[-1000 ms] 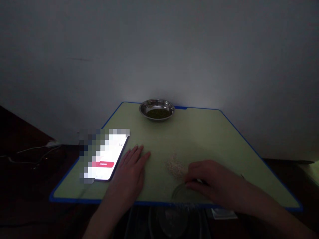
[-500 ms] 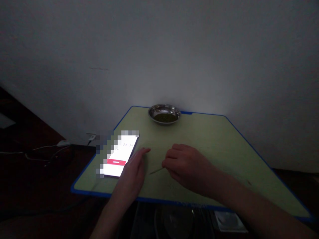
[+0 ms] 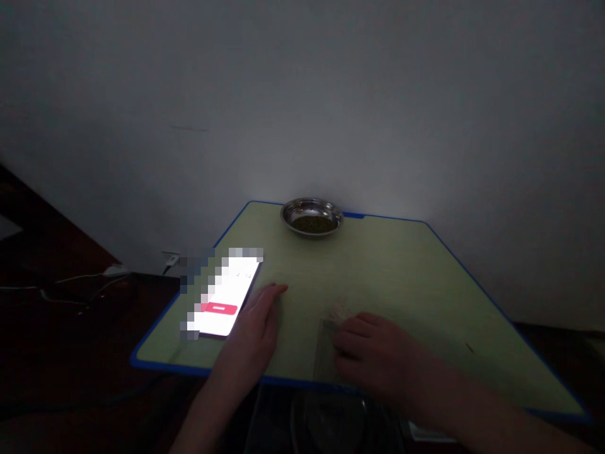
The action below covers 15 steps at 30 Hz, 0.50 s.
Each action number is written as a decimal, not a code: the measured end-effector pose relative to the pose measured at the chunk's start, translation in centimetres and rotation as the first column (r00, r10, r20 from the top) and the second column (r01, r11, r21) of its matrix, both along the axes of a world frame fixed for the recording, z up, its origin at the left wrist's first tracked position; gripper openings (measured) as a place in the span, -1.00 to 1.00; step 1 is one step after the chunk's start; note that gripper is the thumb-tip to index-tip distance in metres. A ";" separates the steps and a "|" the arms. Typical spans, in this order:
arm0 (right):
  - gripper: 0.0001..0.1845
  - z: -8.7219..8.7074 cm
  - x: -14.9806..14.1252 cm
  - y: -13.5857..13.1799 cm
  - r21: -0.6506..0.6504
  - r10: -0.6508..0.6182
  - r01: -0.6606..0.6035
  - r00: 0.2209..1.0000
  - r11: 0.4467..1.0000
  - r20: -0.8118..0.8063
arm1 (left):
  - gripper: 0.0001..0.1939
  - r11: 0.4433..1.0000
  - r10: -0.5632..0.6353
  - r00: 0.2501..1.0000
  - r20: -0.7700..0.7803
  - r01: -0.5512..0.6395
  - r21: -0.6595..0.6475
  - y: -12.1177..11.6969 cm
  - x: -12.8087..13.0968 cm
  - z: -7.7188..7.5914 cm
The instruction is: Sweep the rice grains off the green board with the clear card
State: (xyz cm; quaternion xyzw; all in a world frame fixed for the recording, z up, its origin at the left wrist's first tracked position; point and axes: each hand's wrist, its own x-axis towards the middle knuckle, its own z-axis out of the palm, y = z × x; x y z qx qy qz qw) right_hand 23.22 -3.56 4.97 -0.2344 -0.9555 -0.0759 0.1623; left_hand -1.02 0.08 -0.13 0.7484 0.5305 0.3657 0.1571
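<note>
My left hand (image 3: 258, 321) lies flat on the green table (image 3: 401, 271), fingers stretched out, its edge beside a lit phone (image 3: 222, 302). My right hand (image 3: 373, 356) rests near the table's front edge with its fingers curled on a thin clear sheet (image 3: 324, 350) that lies low against the tabletop. Just beyond the sheet is a small pile of pale grains (image 3: 338, 309). The room is dim and the finger grip is partly hidden.
A steel bowl (image 3: 312, 216) with dark green contents stands at the table's far edge by the wall. Cables and a plug (image 3: 108, 277) lie on the dark floor to the left. A round clear container (image 3: 326, 422) shows dimly below the front edge.
My right hand swept left across the table and has come back toward the front edge with the sheet; the pale grains now lie in a smaller pile. My left hand stayed put.
</note>
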 end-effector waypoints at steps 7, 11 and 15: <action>-0.78 0.0 2.2 -1.3 0.021 -0.059 0.059 0.998 0.998 0.010 | -0.61 1.000 -0.004 1.000 -0.023 0.004 -0.010 -0.1 0.1 0.4; -0.76 0.5 1.9 -0.8 0.046 -0.067 0.068 0.998 0.997 -0.020 | -0.60 1.000 -0.007 0.999 -0.048 0.006 -0.015 -0.1 0.1 0.1; -0.75 0.6 0.2 1.4 0.113 -0.034 0.042 0.997 0.993 -0.071 | -0.60 1.000 0.000 0.998 -0.056 0.000 -0.006 0.0 0.0 -0.4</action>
